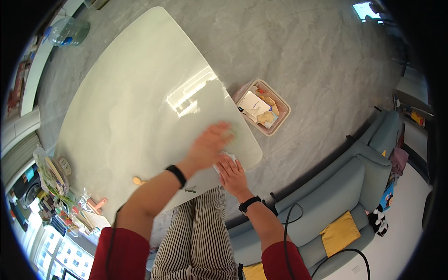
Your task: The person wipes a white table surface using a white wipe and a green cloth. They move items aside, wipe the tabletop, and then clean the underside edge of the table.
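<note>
My left hand (pixel 210 142), blurred, is over the right part of the pale glossy table (pixel 122 87). A faint greenish smear of something shows by its fingertips, too blurred to name. Just beside it my right hand (pixel 231 174) lies palm down near the table's near right edge, fingers over a white tissue or cloth (pixel 229 155). Most of that white piece is hidden under the hand. A small dark green thing (pixel 190 191) rests at the near edge, and a small round wooden object (pixel 137 180) sits by my left forearm.
A pink waste bin (pixel 285 113), filled with a white box and wrappers, stands on the floor against the table's right side. At the table's left end are a pink-handled tool (pixel 97 205) and a plastic bag (pixel 49 168) of goods. A grey-blue sofa (pixel 336 178) stands at right.
</note>
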{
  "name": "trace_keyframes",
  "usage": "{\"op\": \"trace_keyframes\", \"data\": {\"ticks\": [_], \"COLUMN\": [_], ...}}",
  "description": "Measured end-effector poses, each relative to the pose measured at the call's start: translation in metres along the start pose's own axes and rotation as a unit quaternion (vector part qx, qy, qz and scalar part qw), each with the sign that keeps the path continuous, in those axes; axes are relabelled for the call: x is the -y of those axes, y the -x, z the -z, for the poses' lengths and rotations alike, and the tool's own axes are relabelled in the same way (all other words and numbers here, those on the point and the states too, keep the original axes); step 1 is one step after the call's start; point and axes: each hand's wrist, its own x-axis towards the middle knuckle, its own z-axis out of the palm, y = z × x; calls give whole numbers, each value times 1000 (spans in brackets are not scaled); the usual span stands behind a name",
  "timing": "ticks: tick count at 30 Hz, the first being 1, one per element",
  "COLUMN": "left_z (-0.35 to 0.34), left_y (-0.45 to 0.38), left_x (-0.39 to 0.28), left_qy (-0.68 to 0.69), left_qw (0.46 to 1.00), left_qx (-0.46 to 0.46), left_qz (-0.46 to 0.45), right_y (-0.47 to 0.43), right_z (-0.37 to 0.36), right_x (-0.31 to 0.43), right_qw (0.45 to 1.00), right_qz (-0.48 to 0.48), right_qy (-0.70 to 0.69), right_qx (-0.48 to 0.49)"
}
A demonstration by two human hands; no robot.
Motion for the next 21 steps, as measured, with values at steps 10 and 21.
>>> {"op": "trace_keyframes", "data": {"ticks": [10, 21], "left_z": [46, 24], "left_y": [-38, 8], "left_x": [48, 23], "left_qy": [-271, -97], "left_qw": [930, 989], "left_qx": [-184, -91], "left_qz": [169, 59], "right_y": [-13, -31], "right_z": [12, 20], "right_x": [6, 13], "right_qw": [997, 991], "right_qz": [18, 69], "right_qy": [12, -23], "right_qx": [-68, 116]}}
